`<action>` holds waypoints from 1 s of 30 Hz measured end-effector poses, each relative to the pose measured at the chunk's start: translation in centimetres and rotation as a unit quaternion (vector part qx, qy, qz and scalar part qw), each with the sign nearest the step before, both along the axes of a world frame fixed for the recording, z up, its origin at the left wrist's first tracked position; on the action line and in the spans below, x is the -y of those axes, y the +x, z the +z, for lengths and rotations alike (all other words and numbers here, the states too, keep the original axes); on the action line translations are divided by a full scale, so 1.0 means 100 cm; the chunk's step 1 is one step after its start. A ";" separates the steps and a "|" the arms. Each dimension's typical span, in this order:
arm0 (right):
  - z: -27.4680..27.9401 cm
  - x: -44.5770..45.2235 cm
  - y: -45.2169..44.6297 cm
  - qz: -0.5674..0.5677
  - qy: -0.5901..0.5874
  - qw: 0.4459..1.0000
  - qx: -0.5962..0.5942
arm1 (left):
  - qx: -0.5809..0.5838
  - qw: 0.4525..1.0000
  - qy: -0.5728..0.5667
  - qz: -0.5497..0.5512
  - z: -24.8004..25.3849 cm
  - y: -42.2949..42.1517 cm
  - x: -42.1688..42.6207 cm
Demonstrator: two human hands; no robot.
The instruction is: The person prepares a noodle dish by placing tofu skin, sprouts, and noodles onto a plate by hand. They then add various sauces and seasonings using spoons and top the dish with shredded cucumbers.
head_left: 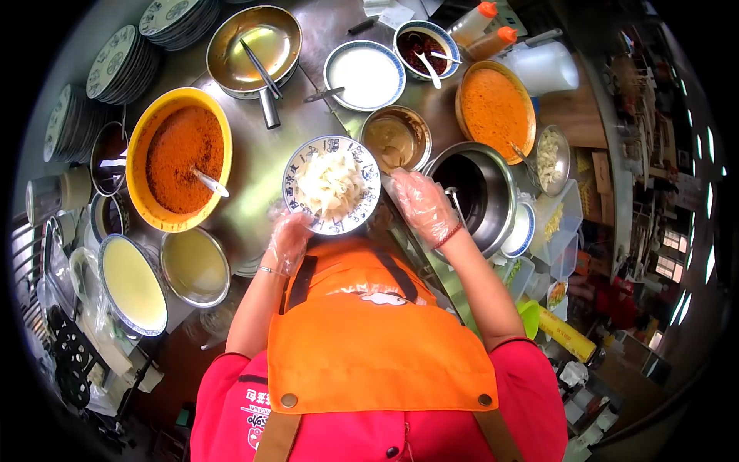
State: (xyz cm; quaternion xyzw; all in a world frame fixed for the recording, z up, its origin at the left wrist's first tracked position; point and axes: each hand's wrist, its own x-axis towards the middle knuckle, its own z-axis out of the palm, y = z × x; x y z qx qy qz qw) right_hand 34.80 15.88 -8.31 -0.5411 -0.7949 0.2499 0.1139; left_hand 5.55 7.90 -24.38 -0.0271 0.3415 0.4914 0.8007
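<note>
My left hand (289,235), in a clear plastic glove, grips the lower left rim of a patterned plate (294,160). Pale, wide strips of food (331,183) are heaped in the middle of that plate. My right hand (423,204), also gloved, is to the right of the plate, above the left side of a steel pot (504,202) holding dark liquid. Its fingers point up and left, close together, near a small metal bowl of tan paste (391,140). Whether those fingers hold anything is hidden.
A yellow bowl of red seasoning (183,158) stands left; a pan (254,50) is behind. Further back are a white-filled bowl (364,75) and a chilli bowl (425,55). An orange-filled bowl (495,108) stands right, stacked plates (123,65) far left.
</note>
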 end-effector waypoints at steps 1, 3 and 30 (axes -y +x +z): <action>0.000 0.003 -0.001 -0.013 -0.004 0.999 -0.029 | 0.003 1.000 0.004 0.005 0.012 0.006 -0.004; 0.001 0.006 -0.006 -0.039 -0.012 0.995 -0.086 | 0.002 1.000 0.009 0.000 0.015 0.010 -0.005; 0.091 0.071 0.005 0.206 0.266 0.935 -0.113 | -0.009 0.996 0.054 0.074 0.126 0.060 -0.036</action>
